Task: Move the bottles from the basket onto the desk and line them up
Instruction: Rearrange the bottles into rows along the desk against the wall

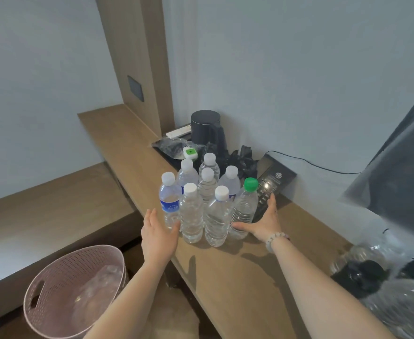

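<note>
Wooden surface (pixel 237 270) running along a pale wall, seen from above. The left grip (pixel 158 232) and right grip (pixel 265 220) are both wide open, fingers straight, holding nothing. Between them stand eight clear bottles (pixel 191 214) in a tight upright cluster. The left thumb is at the blue-labelled bottle (pixel 169 203), whose writing is too small to read. The right thumb touches the one green-capped bottle (pixel 246 207). The other seven caps are white. One black kettle (pixel 206 128) stands behind. One pink basket (pixel 83 255) sits on the floor at lower left.
</note>
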{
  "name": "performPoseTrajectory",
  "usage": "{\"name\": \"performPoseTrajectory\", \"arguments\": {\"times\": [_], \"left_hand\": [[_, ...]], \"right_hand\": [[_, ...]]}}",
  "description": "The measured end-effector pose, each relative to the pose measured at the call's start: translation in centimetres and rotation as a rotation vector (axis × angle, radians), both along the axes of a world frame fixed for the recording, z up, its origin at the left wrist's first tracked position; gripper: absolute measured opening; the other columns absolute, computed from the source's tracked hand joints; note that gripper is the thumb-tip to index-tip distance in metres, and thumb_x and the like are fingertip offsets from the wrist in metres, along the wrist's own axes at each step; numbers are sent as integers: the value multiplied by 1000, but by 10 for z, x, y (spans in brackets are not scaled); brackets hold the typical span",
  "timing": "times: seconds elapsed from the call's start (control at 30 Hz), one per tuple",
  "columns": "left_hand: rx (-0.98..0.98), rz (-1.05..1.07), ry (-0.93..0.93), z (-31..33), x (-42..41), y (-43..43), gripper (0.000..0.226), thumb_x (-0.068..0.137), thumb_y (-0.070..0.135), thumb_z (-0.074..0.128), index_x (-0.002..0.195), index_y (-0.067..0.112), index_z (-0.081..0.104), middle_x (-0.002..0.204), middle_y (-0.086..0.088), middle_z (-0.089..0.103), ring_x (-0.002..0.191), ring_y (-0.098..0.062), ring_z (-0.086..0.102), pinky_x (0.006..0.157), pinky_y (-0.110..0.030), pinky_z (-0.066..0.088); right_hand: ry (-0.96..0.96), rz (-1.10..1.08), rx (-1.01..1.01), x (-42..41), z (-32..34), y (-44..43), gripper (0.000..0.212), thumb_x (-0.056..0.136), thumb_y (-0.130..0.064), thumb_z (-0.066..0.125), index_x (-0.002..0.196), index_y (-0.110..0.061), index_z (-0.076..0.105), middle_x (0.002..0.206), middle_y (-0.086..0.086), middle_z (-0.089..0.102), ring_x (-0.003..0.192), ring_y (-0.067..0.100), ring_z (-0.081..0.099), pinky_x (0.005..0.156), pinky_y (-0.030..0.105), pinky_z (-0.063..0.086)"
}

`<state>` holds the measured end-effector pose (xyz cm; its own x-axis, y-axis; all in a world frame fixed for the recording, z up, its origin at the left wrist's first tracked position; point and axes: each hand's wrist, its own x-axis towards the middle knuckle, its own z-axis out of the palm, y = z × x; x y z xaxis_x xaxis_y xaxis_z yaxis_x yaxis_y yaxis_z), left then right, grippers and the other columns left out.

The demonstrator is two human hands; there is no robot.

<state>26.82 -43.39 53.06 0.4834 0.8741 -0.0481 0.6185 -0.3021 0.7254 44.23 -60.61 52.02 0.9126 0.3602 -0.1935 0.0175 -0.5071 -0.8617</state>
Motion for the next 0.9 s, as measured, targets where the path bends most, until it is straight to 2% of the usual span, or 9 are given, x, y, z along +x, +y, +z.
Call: {"name": "performPoseTrajectory", "arguments": {"times": [0.1,0.2,0.3,0.4,0.47,0.57,0.63,0.73,0.9], "left_hand": [[25,-40,-46,0,14,-14,75,89,38,58,148,11,20,157,-5,14,144,-23,16,114,-39,19],[41,-64,-85,0,23,-26,76,89,38,59,148,12,19,157,-2,12,144,-20,13,115,-37,17],[57,-60,-118,1,26,-34,75,88,37,59,148,11,20,157,-2,13,144,-18,13,115,-35,16],[68,-45,-123,1,23,-37,75,88,36,61,147,11,22,157,-2,14,144,-19,14,114,-33,16],[52,-23,-117,1,20,-36,75,88,35,61,147,11,21,157,-2,14,144,-18,14,113,-32,16],[31,6,-108,2,17,-36,75,88,34,61,147,11,21,157,-1,13,144,-18,15,113,-32,17],[37,13,-101,2,17,-39,75,88,35,60,147,12,21,157,-1,14,144,-18,15,113,-32,18],[64,-2,-97,4,24,-45,76,87,36,61,147,12,21,157,-1,14,144,-18,15,113,-32,17],[132,-70,-111,6,35,-68,79,85,40,63,148,14,20,156,1,19,143,-17,17,114,-32,17]], "right_hand": [[11,53,-6,12,2,1,146,45,-27,94,150,-22,-7,157,0,15,143,21,19,116,43,20],[32,126,-42,19,0,9,141,49,-17,93,150,-23,-5,153,-1,29,139,23,31,114,44,27],[10,147,-55,23,-7,17,132,46,-15,93,150,-23,11,143,1,45,130,24,44,109,44,36],[-14,114,-5,24,-13,21,114,50,-11,90,144,-20,28,131,2,54,120,23,51,104,37,41],[-6,77,51,23,-14,23,100,54,-7,89,138,-20,36,123,0,56,114,20,53,100,33,41],[-15,41,52,21,-13,24,78,57,-5,87,124,-15,50,111,1,58,100,14,52,86,20,39],[-14,22,44,19,-13,24,68,57,-6,86,117,-12,54,110,4,61,95,14,52,82,19,38],[-4,-9,66,15,-13,20,65,58,-6,86,115,-11,54,104,3,59,91,13,50,82,20,39],[11,-37,114,6,-12,6,61,57,-7,86,106,-19,52,95,-2,57,91,15,53,80,24,43]]}}
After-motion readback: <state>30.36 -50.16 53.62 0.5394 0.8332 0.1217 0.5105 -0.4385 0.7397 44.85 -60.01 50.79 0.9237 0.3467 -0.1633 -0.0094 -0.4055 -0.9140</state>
